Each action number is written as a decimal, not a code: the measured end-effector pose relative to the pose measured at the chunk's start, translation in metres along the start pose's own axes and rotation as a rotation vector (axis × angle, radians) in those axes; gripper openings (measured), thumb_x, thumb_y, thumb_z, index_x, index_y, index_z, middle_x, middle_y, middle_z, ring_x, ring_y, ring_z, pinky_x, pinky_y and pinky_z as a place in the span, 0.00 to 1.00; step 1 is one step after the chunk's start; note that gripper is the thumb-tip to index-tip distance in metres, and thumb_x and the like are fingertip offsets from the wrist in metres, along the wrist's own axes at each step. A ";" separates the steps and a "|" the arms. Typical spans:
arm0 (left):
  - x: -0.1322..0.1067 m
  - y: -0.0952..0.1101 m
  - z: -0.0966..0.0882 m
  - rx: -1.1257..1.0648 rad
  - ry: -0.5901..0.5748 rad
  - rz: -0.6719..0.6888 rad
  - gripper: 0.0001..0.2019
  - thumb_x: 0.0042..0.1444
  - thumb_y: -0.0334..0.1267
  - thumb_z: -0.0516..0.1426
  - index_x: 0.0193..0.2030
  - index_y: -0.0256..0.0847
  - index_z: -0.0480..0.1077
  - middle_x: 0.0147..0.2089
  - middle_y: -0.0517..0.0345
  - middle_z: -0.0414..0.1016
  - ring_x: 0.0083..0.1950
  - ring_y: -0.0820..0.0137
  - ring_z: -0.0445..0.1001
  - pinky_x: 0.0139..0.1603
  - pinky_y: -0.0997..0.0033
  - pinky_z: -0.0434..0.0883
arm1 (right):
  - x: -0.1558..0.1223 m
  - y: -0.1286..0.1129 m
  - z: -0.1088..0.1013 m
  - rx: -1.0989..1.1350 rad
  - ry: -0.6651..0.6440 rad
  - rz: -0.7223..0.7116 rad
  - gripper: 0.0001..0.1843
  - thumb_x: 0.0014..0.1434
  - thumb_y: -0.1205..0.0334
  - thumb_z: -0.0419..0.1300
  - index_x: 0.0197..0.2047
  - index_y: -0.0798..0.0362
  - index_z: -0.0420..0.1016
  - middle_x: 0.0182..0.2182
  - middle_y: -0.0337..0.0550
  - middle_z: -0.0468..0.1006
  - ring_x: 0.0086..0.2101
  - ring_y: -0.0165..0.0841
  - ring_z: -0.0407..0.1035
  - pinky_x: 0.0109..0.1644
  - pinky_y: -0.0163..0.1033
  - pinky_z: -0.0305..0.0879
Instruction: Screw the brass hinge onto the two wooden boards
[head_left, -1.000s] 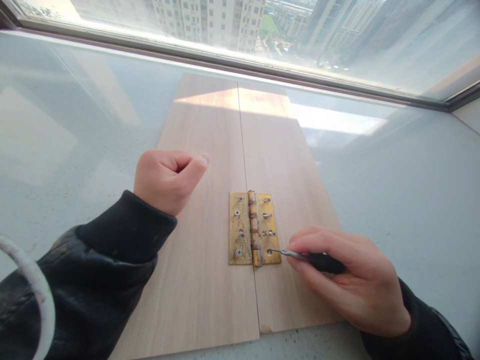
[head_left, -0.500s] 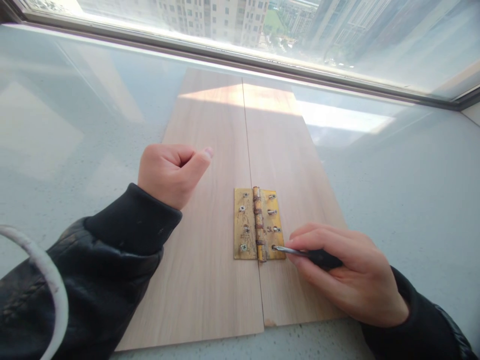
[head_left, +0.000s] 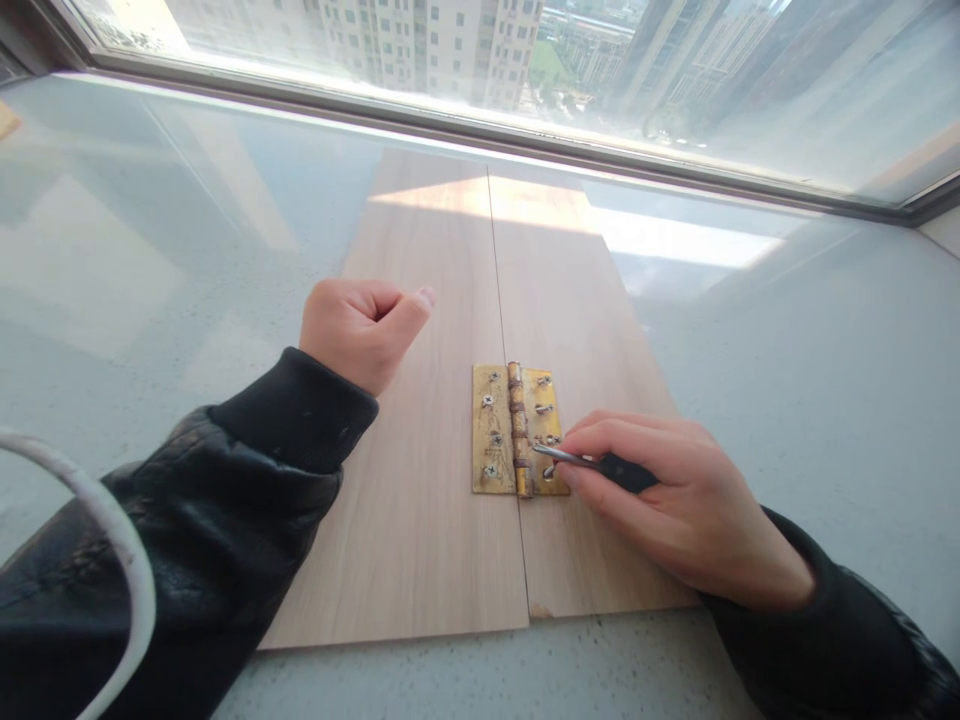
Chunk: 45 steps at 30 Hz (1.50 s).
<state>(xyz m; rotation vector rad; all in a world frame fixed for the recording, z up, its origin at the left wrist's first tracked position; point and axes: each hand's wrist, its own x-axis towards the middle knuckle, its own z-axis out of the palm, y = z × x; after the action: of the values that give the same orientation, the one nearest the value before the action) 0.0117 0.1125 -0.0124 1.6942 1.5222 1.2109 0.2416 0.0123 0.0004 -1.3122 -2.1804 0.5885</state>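
Observation:
My right hand (head_left: 660, 500) is closed around a screwdriver (head_left: 619, 472) with a dark handle and a metal shaft. Its tip lies over the right leaf of a worn brass hinge (head_left: 484, 425), close to the knuckle. Screws stand in both leaves; several on the right lean over. At the lower right hole a tilted screw (head_left: 550, 470) shows just beneath the shaft. My left hand (head_left: 360, 330) is a fist above the left board (head_left: 420, 550), apart from the hinge; whatever is inside it, if anything, is hidden. The hinge spans the seam to the right board (head_left: 577, 290).
Both boards lie on a pale speckled sill (head_left: 787, 400). Beyond them runs a window frame (head_left: 480, 135) with buildings outside. A white cable-like loop (head_left: 131, 540) crosses the lower left, in front of my left sleeve (head_left: 247, 500).
The screwdriver tip has left the lower right hole and moved up and left, towards the knuckle. A tilted screw now shows at that hole. My left hand stays a fist.

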 end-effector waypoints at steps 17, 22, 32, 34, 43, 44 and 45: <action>0.000 0.000 0.000 -0.002 -0.016 0.037 0.24 0.51 0.37 0.55 0.14 0.42 0.42 0.17 0.65 0.38 0.21 0.78 0.41 0.22 0.69 0.40 | -0.005 0.007 0.007 -0.039 0.031 -0.067 0.04 0.58 0.64 0.64 0.33 0.52 0.72 0.25 0.33 0.77 0.24 0.21 0.69 0.28 0.27 0.64; 0.000 0.001 0.001 -0.006 0.004 0.037 0.24 0.51 0.36 0.55 0.15 0.42 0.42 0.18 0.65 0.38 0.21 0.78 0.41 0.23 0.69 0.40 | -0.006 0.007 0.005 -0.009 0.000 -0.060 0.08 0.56 0.60 0.66 0.38 0.52 0.73 0.25 0.33 0.75 0.23 0.21 0.67 0.28 0.27 0.64; -0.001 0.003 -0.001 -0.007 -0.010 0.032 0.24 0.52 0.35 0.55 0.14 0.42 0.42 0.18 0.65 0.38 0.21 0.78 0.41 0.23 0.69 0.41 | -0.011 0.010 0.006 -0.011 0.002 -0.093 0.04 0.58 0.68 0.63 0.37 0.51 0.73 0.27 0.35 0.77 0.25 0.23 0.69 0.29 0.29 0.65; -0.001 0.003 -0.001 -0.011 -0.015 0.031 0.24 0.52 0.35 0.55 0.14 0.41 0.42 0.18 0.65 0.38 0.22 0.79 0.41 0.24 0.69 0.41 | -0.011 0.011 0.006 -0.036 0.009 -0.078 0.05 0.57 0.66 0.64 0.37 0.51 0.72 0.27 0.34 0.77 0.25 0.23 0.69 0.29 0.29 0.65; -0.001 0.003 -0.001 -0.003 -0.017 0.034 0.24 0.52 0.35 0.55 0.14 0.41 0.42 0.18 0.65 0.38 0.22 0.78 0.41 0.23 0.69 0.41 | -0.006 0.009 0.003 0.038 -0.021 -0.137 0.08 0.59 0.70 0.60 0.41 0.51 0.73 0.30 0.38 0.79 0.28 0.25 0.73 0.32 0.30 0.69; -0.001 0.002 -0.001 -0.005 -0.017 0.036 0.24 0.52 0.35 0.55 0.14 0.41 0.42 0.18 0.65 0.38 0.22 0.78 0.41 0.23 0.69 0.41 | -0.006 0.008 0.004 0.034 -0.026 -0.137 0.07 0.59 0.70 0.60 0.40 0.51 0.73 0.30 0.38 0.79 0.28 0.26 0.73 0.32 0.30 0.68; -0.001 0.002 -0.001 -0.006 -0.018 0.038 0.24 0.51 0.36 0.55 0.14 0.41 0.42 0.17 0.65 0.38 0.22 0.78 0.41 0.22 0.69 0.41 | -0.006 0.008 0.004 0.026 -0.033 -0.131 0.05 0.59 0.69 0.60 0.39 0.51 0.72 0.29 0.38 0.78 0.28 0.26 0.72 0.31 0.31 0.68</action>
<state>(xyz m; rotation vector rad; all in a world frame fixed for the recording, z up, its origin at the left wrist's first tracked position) 0.0119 0.1113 -0.0104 1.7328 1.4802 1.2156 0.2468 0.0103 -0.0086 -1.1440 -2.2579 0.5888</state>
